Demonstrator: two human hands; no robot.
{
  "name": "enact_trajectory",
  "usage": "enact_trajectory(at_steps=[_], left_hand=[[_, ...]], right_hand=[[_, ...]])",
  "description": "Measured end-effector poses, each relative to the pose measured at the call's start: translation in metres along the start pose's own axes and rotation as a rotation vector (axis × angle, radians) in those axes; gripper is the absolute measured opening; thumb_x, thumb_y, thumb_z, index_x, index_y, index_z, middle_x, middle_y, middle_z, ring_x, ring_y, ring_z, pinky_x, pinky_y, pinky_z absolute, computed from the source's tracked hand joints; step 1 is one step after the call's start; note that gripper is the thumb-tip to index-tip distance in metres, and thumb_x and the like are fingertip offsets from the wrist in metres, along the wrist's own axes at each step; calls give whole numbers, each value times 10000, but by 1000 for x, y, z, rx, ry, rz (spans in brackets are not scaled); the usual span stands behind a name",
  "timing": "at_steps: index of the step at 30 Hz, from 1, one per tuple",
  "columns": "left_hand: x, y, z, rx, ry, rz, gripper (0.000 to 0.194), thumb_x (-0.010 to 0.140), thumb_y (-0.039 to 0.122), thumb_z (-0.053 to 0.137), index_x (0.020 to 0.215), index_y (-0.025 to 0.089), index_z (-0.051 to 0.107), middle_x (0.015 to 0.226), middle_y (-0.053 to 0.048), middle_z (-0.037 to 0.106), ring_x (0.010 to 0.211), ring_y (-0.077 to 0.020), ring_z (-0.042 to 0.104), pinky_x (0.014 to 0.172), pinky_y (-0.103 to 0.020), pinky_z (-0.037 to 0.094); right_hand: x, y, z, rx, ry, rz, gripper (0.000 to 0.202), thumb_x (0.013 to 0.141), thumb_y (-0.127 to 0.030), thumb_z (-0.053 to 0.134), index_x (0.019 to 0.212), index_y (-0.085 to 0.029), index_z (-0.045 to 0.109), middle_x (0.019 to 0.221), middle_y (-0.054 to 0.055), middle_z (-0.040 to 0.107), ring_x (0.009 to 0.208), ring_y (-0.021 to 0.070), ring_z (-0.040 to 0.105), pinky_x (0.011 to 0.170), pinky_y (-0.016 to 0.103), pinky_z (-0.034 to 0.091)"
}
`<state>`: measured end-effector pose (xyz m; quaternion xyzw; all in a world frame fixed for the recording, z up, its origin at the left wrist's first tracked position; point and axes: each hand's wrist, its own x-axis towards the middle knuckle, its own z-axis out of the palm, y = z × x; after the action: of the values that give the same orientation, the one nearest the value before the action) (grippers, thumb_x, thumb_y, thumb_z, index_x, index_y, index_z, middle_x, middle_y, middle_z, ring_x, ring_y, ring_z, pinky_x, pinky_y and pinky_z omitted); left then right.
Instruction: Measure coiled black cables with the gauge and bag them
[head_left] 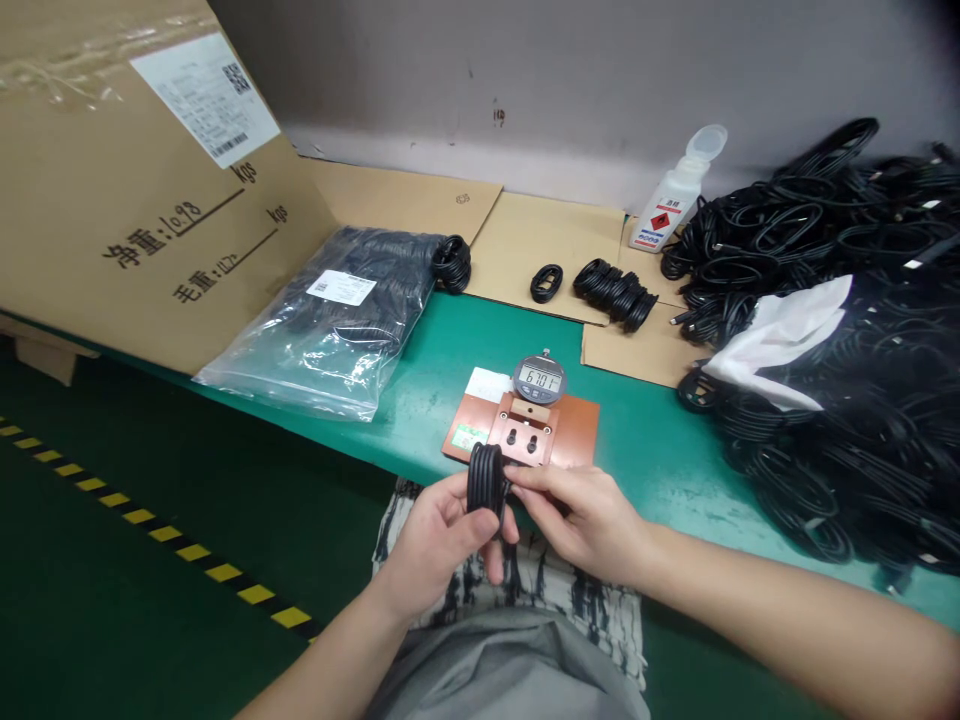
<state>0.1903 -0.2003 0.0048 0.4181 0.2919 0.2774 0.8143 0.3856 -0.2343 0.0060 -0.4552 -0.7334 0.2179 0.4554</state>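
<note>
Before the gauge (540, 381): left hand (439, 535) gripping cable coil (484, 480), loops best kept snug; right hand (592, 515) pinching its side.

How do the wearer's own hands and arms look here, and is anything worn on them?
Both the left hand and the right hand are bare, with no gloves. The visible forearms are bare too, with no sleeve, watch or bracelet in view. No ring or marking can be made out on the visible fingers.

A workshop bench: digital gauge (538, 379), piled black cables (810, 230), shipping carton (142, 190).
</note>
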Motion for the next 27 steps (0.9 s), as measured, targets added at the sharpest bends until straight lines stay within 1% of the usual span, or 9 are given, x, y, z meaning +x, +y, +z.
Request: enact_trajectory(at_steps=[4, 10, 18, 22, 27], left_hand=[[0, 1, 1, 2, -3, -1, 430, 812, 499, 742, 1033, 144, 641, 805, -47, 689, 490, -92, 636, 466, -157, 454], [0, 0, 1, 10, 12, -18, 441, 802, 504, 750, 1022, 137, 640, 803, -53, 689, 485, -97, 632, 464, -166, 454], [0, 2, 2, 8, 26, -21, 460, 787, 509, 761, 1016, 128, 643, 787, -58, 689, 472, -103, 627, 454, -172, 452], [0, 2, 3, 2, 34, -26, 447, 789, 508, 760, 989, 126, 644, 787, -60, 686, 469, -102, 625, 451, -174, 458], [0, 2, 2, 7, 23, -21, 442, 787, 521, 756, 972, 135, 644, 794, -57, 687, 476, -100, 629, 452, -168, 457]], right_hand=[[0, 0, 0, -8, 12, -1, 206, 952, -134, 542, 1116, -148, 667, 713, 23, 723, 481, 94, 595, 482, 195, 486], [-1, 0, -1, 1, -2, 8, 219, 954, -140, 538, 1136, -164, 658, 735, 23, 729, 497, 95, 600, 489, 195, 490], [-3, 2, 1, 11, 3, 17, 223, 951, -140, 543, 1140, -168, 659, 726, 17, 719, 500, 94, 595, 489, 195, 483], [-3, 2, 1, 19, 6, 9, 217, 946, -131, 552, 1134, -147, 659, 721, 22, 714, 497, 94, 592, 487, 197, 478], [-1, 0, 0, 12, 11, 0, 211, 953, -138, 539, 1124, -155, 660, 714, 20, 717, 484, 96, 589, 478, 199, 481]])
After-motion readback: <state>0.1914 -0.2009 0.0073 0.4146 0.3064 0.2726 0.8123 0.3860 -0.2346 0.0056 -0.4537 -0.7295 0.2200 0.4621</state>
